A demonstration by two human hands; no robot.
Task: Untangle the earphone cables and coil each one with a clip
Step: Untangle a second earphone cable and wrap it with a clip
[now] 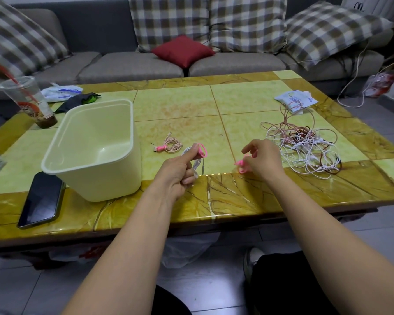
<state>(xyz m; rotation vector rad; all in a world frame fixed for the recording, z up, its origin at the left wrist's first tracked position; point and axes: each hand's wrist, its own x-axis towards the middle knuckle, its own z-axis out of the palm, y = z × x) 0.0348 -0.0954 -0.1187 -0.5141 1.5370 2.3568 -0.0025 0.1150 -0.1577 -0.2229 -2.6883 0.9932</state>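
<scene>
Head view: the left hand [180,169] is clenched round a white earphone coil [195,163], thumb pressed on top, with a pink clip [203,150] looped at the thumb tip. The right hand [263,159], fingers curled, seems to pinch a loose pink clip [241,164] just above the table [237,194] near its front edge. 1 finished coil [172,144], pinkish and already clipped, lies beyond the left hand. The tangle [305,146] of white, pink and brown cables sits just right of the right hand. A cream tub [93,146] stands to the left.

The cable is probably very light, thin and limp, and springy enough to unwind if the grip slackens. Best to hold the bundle across its middle and close the clip there, never tugging at plugs or earbuds.
</scene>
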